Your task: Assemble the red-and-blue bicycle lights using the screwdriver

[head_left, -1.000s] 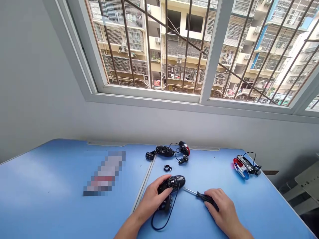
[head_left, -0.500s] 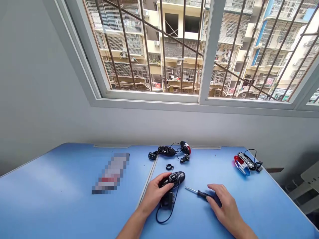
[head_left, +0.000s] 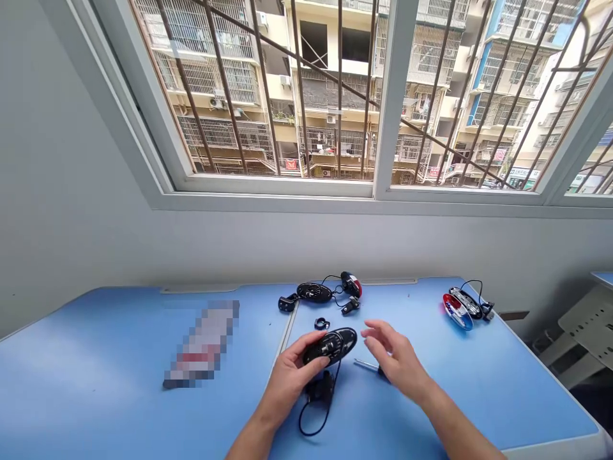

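Note:
A black oval device (head_left: 343, 342) with a cord is in my left hand (head_left: 293, 375), gripped between the thumb and fingers. From it, the cord (head_left: 315, 434) loops down around a small black box-like part (head_left: 320, 387) just below. My right hand (head_left: 390, 356) is just to the right of the oval device, its fingers curved and apart with nothing between them. Beneath that hand lies a screwdriver (head_left: 366, 365), its handle mostly hidden and its metal shaft pointing left. Beyond my left hand rests a small black ring clamp (head_left: 321, 324).
Further back sit another black oval device (head_left: 313, 292) and a red, white and blue piece (head_left: 351, 283), joined by wires. An opened one, its coloured shell (head_left: 457, 312) showing, lies at the right. A blurred-out flat item (head_left: 204, 345) is at the left of the blue table (head_left: 115, 358).
My right hand has let go of the screwdriver and moved up and left toward the oval device. My left hand has lifted and tilted the device slightly. The view has shifted a little right.

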A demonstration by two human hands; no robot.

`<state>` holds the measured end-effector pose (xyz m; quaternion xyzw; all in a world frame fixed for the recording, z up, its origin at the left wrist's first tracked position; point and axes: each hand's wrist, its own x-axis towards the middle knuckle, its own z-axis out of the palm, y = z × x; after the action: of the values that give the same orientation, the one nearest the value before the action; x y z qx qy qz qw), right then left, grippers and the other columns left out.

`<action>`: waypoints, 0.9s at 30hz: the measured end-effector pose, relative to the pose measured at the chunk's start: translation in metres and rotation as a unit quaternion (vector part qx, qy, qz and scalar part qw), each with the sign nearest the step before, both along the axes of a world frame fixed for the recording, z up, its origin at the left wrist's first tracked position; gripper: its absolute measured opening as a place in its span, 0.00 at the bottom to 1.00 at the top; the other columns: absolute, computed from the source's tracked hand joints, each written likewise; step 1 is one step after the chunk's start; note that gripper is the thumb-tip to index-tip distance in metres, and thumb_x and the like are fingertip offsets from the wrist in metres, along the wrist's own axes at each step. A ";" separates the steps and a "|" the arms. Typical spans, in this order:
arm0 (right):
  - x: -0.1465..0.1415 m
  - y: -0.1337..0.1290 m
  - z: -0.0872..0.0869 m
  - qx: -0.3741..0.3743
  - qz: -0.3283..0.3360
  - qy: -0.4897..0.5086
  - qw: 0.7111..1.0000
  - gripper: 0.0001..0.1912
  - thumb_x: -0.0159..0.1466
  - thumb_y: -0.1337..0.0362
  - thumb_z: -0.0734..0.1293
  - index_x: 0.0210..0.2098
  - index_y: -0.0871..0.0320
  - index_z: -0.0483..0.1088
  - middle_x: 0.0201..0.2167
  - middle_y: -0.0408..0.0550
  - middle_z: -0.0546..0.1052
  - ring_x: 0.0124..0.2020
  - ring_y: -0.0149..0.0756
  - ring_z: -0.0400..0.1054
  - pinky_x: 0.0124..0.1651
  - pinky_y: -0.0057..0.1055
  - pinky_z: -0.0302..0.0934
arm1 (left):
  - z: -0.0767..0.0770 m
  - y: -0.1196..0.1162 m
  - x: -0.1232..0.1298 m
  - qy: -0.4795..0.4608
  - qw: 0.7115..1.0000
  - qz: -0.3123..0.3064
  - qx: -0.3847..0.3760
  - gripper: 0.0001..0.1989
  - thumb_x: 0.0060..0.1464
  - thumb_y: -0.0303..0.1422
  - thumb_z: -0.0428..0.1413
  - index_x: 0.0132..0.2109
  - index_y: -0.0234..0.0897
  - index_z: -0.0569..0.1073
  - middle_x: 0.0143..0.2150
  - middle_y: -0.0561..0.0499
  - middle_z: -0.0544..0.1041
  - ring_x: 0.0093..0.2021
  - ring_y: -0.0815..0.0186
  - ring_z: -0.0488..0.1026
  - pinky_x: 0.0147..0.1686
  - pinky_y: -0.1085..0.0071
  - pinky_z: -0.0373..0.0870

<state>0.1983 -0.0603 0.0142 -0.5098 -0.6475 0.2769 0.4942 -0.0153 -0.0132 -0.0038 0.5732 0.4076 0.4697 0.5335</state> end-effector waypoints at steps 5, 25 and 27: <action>-0.001 0.018 0.009 -0.158 0.079 0.078 0.981 0.19 0.64 0.53 0.62 0.46 0.60 0.71 0.34 0.49 0.77 0.31 0.35 0.75 0.25 0.26 0.68 | -0.001 0.001 -0.005 0.028 0.997 -0.024 0.074 0.16 0.42 0.31 0.63 0.42 0.42 0.80 0.50 0.48 0.77 0.54 0.52 0.71 0.57 0.57 0.65; -0.001 0.023 -0.012 -0.269 0.083 0.346 0.895 0.28 0.54 0.47 0.71 0.45 0.62 0.70 0.29 0.49 0.78 0.25 0.34 0.74 0.22 0.24 0.69 | -0.003 0.000 -0.003 0.217 0.965 0.039 0.144 0.16 0.53 0.37 0.54 0.48 0.41 0.76 0.48 0.45 0.76 0.36 0.61 0.74 0.41 0.62 0.74; 0.000 0.023 -0.011 -0.262 0.068 0.359 0.893 0.28 0.54 0.47 0.71 0.45 0.62 0.70 0.30 0.49 0.78 0.25 0.34 0.74 0.20 0.24 0.68 | -0.003 -0.001 -0.005 0.254 0.954 0.000 0.158 0.17 0.54 0.36 0.53 0.49 0.41 0.76 0.50 0.44 0.75 0.42 0.58 0.75 0.42 0.62 0.74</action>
<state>0.1981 -0.0373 0.0031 -0.4417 -0.3630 0.6336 0.5212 -0.0203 -0.0142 -0.0073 0.7506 0.4504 0.3666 0.3151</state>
